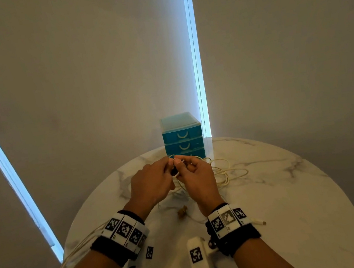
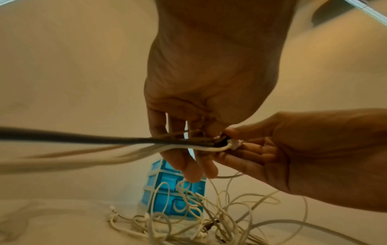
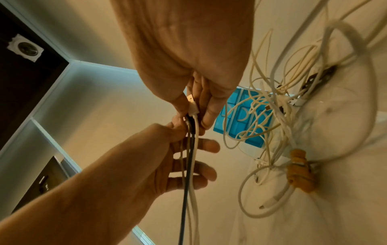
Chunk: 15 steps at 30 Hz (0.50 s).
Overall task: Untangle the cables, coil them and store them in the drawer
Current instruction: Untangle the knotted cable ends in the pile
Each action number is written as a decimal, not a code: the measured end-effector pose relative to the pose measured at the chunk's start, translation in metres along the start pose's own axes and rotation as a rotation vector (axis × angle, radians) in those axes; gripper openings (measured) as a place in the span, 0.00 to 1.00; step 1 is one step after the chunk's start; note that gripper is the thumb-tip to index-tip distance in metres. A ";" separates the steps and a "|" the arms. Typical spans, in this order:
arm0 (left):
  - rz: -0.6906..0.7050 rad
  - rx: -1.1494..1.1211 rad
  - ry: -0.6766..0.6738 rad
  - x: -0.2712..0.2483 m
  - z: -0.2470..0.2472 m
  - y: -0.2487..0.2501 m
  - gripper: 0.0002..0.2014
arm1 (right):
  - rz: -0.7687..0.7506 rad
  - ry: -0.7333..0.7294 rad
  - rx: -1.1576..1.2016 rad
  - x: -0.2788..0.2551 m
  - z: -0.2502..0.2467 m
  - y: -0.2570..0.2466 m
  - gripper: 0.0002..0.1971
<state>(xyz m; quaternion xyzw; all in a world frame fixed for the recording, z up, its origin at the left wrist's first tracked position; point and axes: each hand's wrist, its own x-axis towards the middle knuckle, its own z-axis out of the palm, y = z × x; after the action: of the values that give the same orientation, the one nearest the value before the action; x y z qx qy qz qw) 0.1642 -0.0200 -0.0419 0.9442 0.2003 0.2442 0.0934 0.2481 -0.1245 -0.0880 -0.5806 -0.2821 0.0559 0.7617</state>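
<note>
Both hands meet above the round marble table [image 1: 295, 196], in front of a blue three-drawer unit [image 1: 181, 133] whose drawers are closed. My right hand [image 1: 179, 162] pinches the white plug [image 3: 191, 104] of a white cable [image 3: 195, 190] between thumb and fingers. My left hand [image 1: 170, 163] pinches the same bunch just below it, where a black cable [image 3: 186, 190] runs alongside the white one. Its other fingers [image 3: 207, 145] are spread. The held cables trail back past my left wrist [image 2: 83, 140]. A tangle of white cables [image 1: 225, 172] lies on the table under and right of the hands.
A brown cable tie [image 1: 182, 212] wraps a cable between my wrists. A loose white USB plug [image 1: 259, 222] lies by my right wrist. Cable loops [image 1: 78, 247] hang over the table's left edge. The drawer unit stands at the far edge, against the wall.
</note>
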 end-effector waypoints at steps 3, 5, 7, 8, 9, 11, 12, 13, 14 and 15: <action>0.015 0.020 -0.030 0.001 0.007 0.004 0.15 | 0.004 0.030 0.015 0.000 0.001 0.001 0.07; 0.002 -0.037 -0.125 0.000 0.011 0.004 0.19 | 0.043 0.024 0.026 0.000 -0.003 0.003 0.10; -0.041 -0.168 -0.252 -0.001 0.010 0.006 0.26 | 0.062 0.010 0.045 0.001 -0.007 0.005 0.08; -0.054 -0.228 -0.330 -0.002 0.007 0.005 0.29 | 0.065 0.002 0.060 0.001 -0.007 0.005 0.07; -0.056 -0.287 -0.407 -0.002 0.005 0.005 0.30 | 0.071 -0.008 0.077 0.000 -0.008 0.005 0.07; -0.061 -0.378 -0.527 0.000 -0.002 0.003 0.33 | 0.084 -0.027 0.113 -0.001 -0.008 0.003 0.08; -0.064 -0.406 -0.567 0.001 -0.005 0.002 0.33 | 0.079 -0.033 0.125 -0.002 -0.010 0.001 0.09; -0.067 -0.434 -0.597 0.001 -0.009 0.002 0.33 | 0.068 -0.033 0.136 -0.002 -0.011 -0.001 0.10; -0.059 -0.466 -0.620 0.003 -0.014 0.003 0.32 | 0.053 -0.029 0.151 -0.002 -0.012 -0.003 0.11; -0.034 -0.491 -0.644 0.004 -0.020 0.003 0.29 | 0.038 -0.022 0.162 -0.002 -0.012 -0.005 0.11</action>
<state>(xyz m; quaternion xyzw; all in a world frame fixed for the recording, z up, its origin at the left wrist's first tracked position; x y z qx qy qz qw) 0.1585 -0.0195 -0.0219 0.9186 0.1120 -0.0250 0.3781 0.2513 -0.1369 -0.0858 -0.5218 -0.2740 0.0995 0.8017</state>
